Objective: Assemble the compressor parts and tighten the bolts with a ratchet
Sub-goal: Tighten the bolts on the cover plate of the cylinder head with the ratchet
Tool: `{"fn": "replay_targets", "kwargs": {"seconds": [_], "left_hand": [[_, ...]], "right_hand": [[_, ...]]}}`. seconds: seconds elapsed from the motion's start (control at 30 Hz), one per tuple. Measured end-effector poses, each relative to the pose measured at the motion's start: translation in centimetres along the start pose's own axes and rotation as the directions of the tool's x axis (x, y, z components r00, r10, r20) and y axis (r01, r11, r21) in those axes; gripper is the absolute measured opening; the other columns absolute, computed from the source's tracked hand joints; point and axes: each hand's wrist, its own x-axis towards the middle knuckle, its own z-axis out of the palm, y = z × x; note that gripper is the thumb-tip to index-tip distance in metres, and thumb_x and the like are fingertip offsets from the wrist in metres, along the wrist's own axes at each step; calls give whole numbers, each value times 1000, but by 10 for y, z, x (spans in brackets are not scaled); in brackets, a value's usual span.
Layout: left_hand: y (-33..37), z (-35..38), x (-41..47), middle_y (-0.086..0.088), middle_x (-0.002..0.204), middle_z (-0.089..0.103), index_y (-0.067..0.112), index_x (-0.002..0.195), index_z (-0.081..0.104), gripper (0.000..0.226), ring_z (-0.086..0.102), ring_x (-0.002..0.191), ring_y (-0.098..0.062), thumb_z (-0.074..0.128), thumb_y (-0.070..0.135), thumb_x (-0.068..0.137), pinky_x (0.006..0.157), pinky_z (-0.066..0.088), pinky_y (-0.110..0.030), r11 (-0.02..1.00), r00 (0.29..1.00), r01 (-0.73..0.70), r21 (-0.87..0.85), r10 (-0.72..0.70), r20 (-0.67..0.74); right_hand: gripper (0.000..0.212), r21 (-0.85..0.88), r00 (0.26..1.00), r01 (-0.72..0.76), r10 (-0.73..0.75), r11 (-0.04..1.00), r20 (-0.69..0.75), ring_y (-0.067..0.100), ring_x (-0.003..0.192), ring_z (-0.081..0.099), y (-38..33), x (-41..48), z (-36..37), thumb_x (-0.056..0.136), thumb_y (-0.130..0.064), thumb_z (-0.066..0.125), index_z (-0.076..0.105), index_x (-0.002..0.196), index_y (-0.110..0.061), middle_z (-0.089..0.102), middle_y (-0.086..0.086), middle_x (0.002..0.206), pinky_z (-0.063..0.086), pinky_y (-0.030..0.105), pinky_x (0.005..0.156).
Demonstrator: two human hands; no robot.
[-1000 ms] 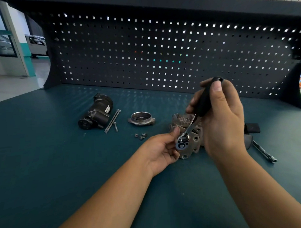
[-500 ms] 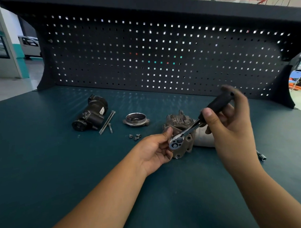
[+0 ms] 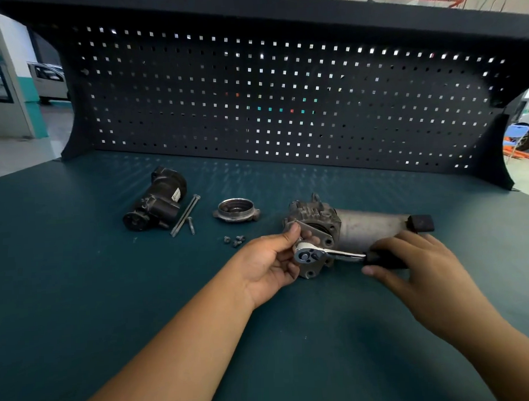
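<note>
Ratchet on the end-plate bolt, both hands engaged.

My left hand pinches the ratchet head against the compressor body; my right hand wraps the black grip. Handle runs rightward, roughly along the body's long axis, which lies left-right on the table. Swing falls to the right hand. Spare bolts, cap, long bolts, motor well left.

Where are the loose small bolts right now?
Head view: the small bolts lie on the mat left of centre, just beyond the left hand, in front of the round cap.
</note>
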Motion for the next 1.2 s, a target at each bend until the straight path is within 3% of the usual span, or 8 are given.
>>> {"fn": "replay_targets", "kwargs": {"seconds": [0.13, 0.27, 0.43, 0.6, 0.67, 0.77, 1.07, 1.2], "left_hand": [[0, 0, -1, 1, 70, 72, 13, 61, 71, 17, 61, 53, -4, 63, 26, 68, 52, 35, -17, 1000, 1000, -8, -15, 7, -19], [-1, 0, -1, 3, 66, 70, 14, 55, 73, 26, 59, 50, -3, 61, 26, 74, 56, 34, -17, 1000, 1000, -12, -16, 12, -11], [-1, 1, -1, 2, 66, 70, 12, 58, 72, 20, 59, 50, -4, 62, 27, 66, 53, 36, -16, 1000, 1000, -14, -6, 14, -5], [0, 1, -1, 3, 66, 70, 12, 75, 66, 16, 59, 50, -2, 59, 25, 80, 49, 37, -14, 1000, 1000, -17, 10, 17, -16], [0, 1, -1, 3, 66, 70, 12, 74, 66, 17, 59, 50, -2, 59, 25, 82, 48, 37, -14, 1000, 1000, -19, 8, 19, -21], [0, 1, -1, 2, 65, 70, 13, 64, 70, 24, 58, 49, -2, 58, 25, 82, 47, 37, -14, 1000, 999, -25, 8, 25, -30], [1, 2, -1, 1, 62, 68, 12, 55, 73, 33, 57, 47, -3, 59, 25, 82, 44, 37, -13, 999, 999, -39, 3, 39, -30], [1, 2, -1, 2, 62, 69, 13, 54, 73, 36, 58, 47, -2, 57, 24, 85, 48, 36, -14, 999, 998, -50, 19, 50, -34]], "right_hand": [[22, -144, 981, 189, -182, 971, 63, 30, 78, 60, -22, 10, 0, 85, -38, 58, 63, 85, -16, 63, 0, 80, 36, 35, 66], [52, -205, 982, 189, -180, 960, 62, 20, 81, 62, -38, 22, 7, 80, -67, 26, 56, 91, -25, 61, -6, 87, 26, 29, 53], [54, -206, 974, 216, -225, 954, -22, 24, 41, 55, -38, 26, 12, 78, -64, 47, 59, 55, -16, 55, -2, 50, 12, 16, 42], [54, -205, 973, 230, -227, 952, 39, 25, 45, 54, -32, 27, 13, 84, -61, 41, 51, 54, -17, 45, -4, 47, 11, 20, 41], [64, -214, 975, 220, -208, 952, 80, 23, 56, 55, -33, 30, 12, 87, -71, 20, 43, 57, -21, 33, -6, 49, 13, 25, 42], [65, -262, 969, 233, -201, 937, 144, 21, 66, 55, -32, 33, 11, 68, -74, -5, 30, 56, -20, 30, -5, 52, 15, 27, 43], [62, -352, 936, 308, -214, 884, 281, 11, 48, 31, -32, 48, 0, 72, -70, 0, 33, 54, -20, 36, -3, 53, 18, 30, 44], [66, -314, 934, 277, -179, 908, 308, 13, 51, 35, -32, 49, 1, 70, -72, 2, 38, 55, -19, 38, -2, 54, 21, 29, 45]]}}
